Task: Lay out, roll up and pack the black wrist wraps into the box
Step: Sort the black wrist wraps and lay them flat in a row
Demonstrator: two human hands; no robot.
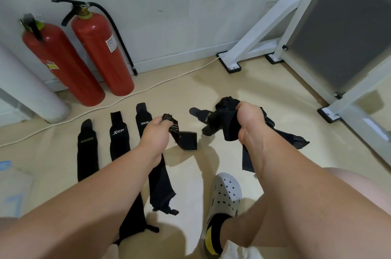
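Observation:
Three black wrist wraps lie flat side by side on the beige floor: a left wrap (87,150), a middle wrap (118,137) and a right wrap (159,182) that runs under my left forearm. My left hand (155,134) pinches one end of another black wrap (186,139), which hangs just above the floor. My right hand (249,121) grips a bunch of black wraps (224,121), with loose ends trailing to the right and below it. No box is in view.
Two red fire extinguishers (99,53) stand against the wall at the back left, with a white cable (148,87) running along the floor. A white metal frame (296,32) stands at the right. My foot in a grey clog (224,197) rests near the front.

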